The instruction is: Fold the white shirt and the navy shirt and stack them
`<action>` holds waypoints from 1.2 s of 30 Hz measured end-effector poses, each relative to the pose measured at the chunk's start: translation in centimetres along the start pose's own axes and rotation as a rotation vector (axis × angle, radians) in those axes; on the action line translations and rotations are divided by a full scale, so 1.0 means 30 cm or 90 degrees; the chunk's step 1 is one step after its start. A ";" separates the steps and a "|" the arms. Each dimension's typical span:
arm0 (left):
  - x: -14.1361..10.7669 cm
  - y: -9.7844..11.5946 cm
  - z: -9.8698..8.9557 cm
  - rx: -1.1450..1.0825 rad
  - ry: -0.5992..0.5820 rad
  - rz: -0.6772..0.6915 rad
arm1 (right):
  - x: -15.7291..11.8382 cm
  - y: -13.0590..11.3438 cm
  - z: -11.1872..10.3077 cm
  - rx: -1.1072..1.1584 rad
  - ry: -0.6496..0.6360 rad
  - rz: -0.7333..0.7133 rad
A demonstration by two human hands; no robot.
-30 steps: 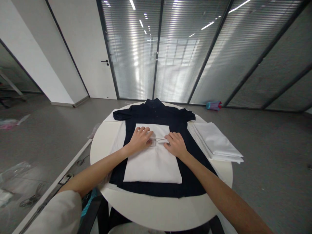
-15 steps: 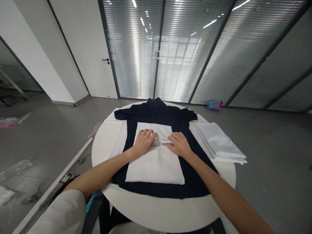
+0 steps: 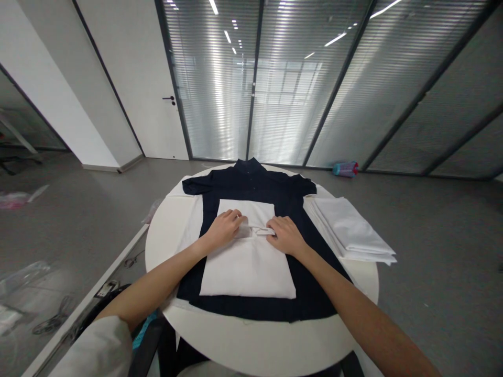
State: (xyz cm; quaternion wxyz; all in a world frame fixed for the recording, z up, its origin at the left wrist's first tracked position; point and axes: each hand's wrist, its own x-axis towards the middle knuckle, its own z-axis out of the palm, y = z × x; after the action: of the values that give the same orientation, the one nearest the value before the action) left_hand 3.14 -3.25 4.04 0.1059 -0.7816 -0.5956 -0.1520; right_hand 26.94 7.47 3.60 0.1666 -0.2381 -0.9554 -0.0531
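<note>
A folded white cloth (image 3: 248, 272) lies on a navy short-sleeved shirt (image 3: 251, 184), which is spread flat with its collar away from me. Across the middle of the cloth runs a narrow raised fold (image 3: 257, 230). My left hand (image 3: 225, 229) is curled at the left end of this fold, fingers bent and closed on the fabric. At the right end, my right hand (image 3: 288, 235) pinches the fold between thumb and fingers. Both palms hide part of the white cloth.
Under the shirt is a round white table (image 3: 259, 345), with more white fabric at its left. A stack of folded white cloth (image 3: 356, 230) overhangs the right edge. Cables (image 3: 53, 317) and plastic wrapping (image 3: 23, 277) lie on the floor at left; glass partitions stand behind.
My left hand has slid a little left along the fold, baring more of it between my hands. My right hand keeps its grip at the right end.
</note>
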 end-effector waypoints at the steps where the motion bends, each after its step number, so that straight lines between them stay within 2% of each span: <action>1: -0.002 0.000 0.003 -0.006 0.018 -0.008 | 0.002 -0.002 -0.002 -0.011 0.022 0.005; 4: -0.003 0.012 0.015 -0.017 0.049 -0.014 | 0.007 -0.001 -0.008 -0.027 0.040 0.027; 9: 0.000 0.039 0.010 0.011 -0.017 -0.001 | -0.008 0.014 -0.030 0.042 -0.076 -0.008; 13: 0.017 0.011 -0.019 -0.072 -0.020 0.000 | 0.005 0.017 -0.059 0.048 0.004 -0.019; 17: 0.085 -0.071 -0.042 -0.187 -0.006 -0.072 | 0.116 0.009 -0.065 0.090 0.063 0.022; 21: 0.155 -0.139 -0.015 -0.209 0.056 -0.112 | 0.263 -0.007 -0.009 0.205 0.049 0.093; 23: 0.161 -0.152 0.023 -0.197 0.048 -0.107 | 0.301 -0.023 0.047 0.216 0.008 0.123; 27: 0.120 -0.157 0.113 -0.126 -0.060 -0.113 | 0.296 -0.055 0.152 0.137 -0.117 0.120; 30: 0.093 -0.163 0.146 -0.106 -0.125 -0.116 | 0.280 -0.056 0.180 0.111 -0.151 0.106; 32: 0.087 -0.167 0.147 -0.113 -0.124 -0.115 | 0.278 -0.041 0.178 0.117 -0.139 0.127; 36: 0.081 -0.172 0.134 -0.107 -0.051 -0.139 | 0.275 -0.007 0.168 0.123 -0.139 0.166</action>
State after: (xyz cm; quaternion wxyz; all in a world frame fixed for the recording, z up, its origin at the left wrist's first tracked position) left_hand -0.78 1.70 1.11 -0.0010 -0.7238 -0.6660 -0.1806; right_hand 18.51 11.81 1.71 0.0896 -0.3469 -0.9295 0.0873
